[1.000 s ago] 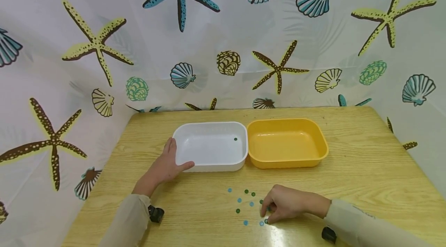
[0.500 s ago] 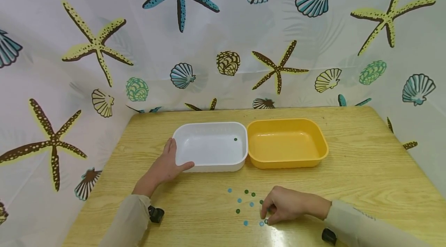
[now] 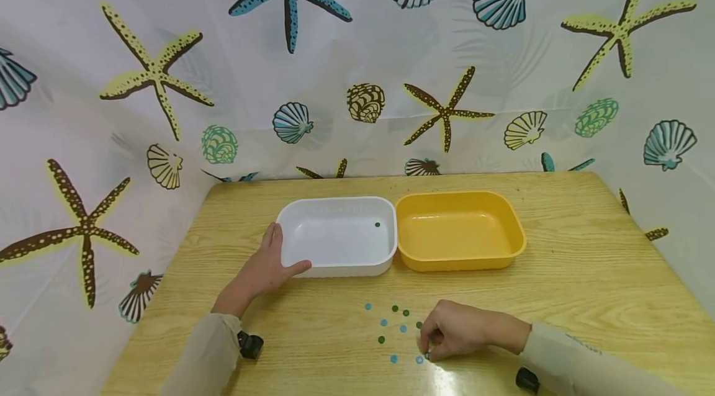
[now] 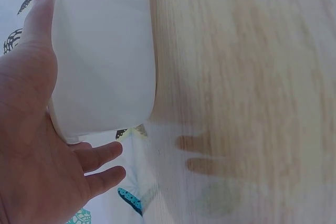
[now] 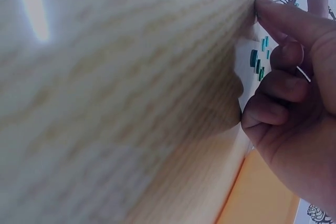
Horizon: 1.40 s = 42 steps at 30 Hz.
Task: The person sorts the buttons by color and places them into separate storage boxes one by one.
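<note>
My left hand (image 3: pixel 267 267) rests against the left end of a white plastic tray (image 3: pixel 341 271), thumb along its front wall and fingers spread at its side. The left wrist view shows those fingers (image 4: pixel 102 157) straight beneath the tray's corner. On the table my right hand (image 3: pixel 459 329) pinches a small dark disc (image 3: pixel 427 356) between thumb and index fingertip; the fingertips mostly hide it. Beside it lies a blue disc (image 3: pixel 419 359). In the right wrist view the other fingers (image 5: pixel 270 109) are curled, close against the tabletop.
Several loose blue discs (image 3: pixel 393 359) and green discs (image 3: pixel 382 339) lie left of the right hand. One green disc (image 3: pixel 377 225) is inside the white tray. A yellow tray (image 3: pixel 463 264) stands right beside the white one. A patterned cloth (image 3: pixel 357 42) hangs behind the table.
The right thumb and index finger have drawn together over the small disc, covering more of it. The left hand and both trays stay put.
</note>
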Motion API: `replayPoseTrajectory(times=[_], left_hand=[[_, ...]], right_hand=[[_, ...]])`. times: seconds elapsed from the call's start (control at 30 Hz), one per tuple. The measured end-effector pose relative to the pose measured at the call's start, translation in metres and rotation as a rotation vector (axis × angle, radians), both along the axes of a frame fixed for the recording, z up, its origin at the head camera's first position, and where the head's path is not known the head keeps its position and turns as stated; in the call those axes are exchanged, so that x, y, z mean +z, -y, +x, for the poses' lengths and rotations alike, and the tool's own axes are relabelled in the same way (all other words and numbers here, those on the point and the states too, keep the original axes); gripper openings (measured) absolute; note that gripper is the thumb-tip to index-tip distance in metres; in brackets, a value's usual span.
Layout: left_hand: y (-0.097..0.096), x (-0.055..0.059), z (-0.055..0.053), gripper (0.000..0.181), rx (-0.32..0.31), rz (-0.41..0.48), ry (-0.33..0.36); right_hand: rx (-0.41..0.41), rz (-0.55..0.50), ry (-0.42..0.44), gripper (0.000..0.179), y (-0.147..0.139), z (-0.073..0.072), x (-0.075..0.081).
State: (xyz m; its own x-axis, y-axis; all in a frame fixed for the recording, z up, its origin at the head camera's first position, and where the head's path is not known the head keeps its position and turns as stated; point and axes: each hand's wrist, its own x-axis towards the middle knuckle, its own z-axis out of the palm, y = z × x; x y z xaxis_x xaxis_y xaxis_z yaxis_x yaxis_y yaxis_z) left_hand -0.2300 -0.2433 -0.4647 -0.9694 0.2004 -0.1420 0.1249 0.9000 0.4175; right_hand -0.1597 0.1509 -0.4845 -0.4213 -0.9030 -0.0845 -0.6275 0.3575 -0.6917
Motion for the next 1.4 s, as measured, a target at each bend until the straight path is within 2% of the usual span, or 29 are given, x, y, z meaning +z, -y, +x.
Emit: replayPoseTrajectory(times=[0.23, 0.43, 0.6, 0.7, 0.87, 1.1, 1.4], left_hand=[[0.001, -0.001, 0.0, 0.121, -0.006, -0.009, -0.007], [0.001, 0.0, 0.001, 0.119, -0.007, -0.011, -0.007], [0.0, 0.002, 0.001, 0.116, -0.011, -0.007, -0.007], [0.0, 0.003, 0.001, 0.116, -0.011, -0.004, -0.007], [0.0, 0.001, 0.001, 0.117, -0.015, 0.006, -0.014], [0.001, -0.003, 0.002, 0.121, -0.005, 0.016, -0.027], [0.001, 0.0, 0.001, 0.122, -0.004, 0.027, -0.021]], right_hand=[[-0.029, -0.001, 0.03, 0.016, -0.001, 0.0, 0.002], [-0.065, -0.004, 0.107, 0.014, -0.002, -0.002, 0.003], [-0.133, -0.033, 0.196, 0.007, -0.007, -0.008, 0.006], [-0.174, -0.065, 0.22, 0.004, -0.009, -0.014, 0.01], [-0.237, -0.119, 0.231, 0.006, -0.012, -0.023, 0.021], [-0.347, -0.182, 0.341, 0.011, -0.014, -0.034, 0.032], [-0.434, -0.249, 0.343, 0.011, -0.012, -0.046, 0.042]])
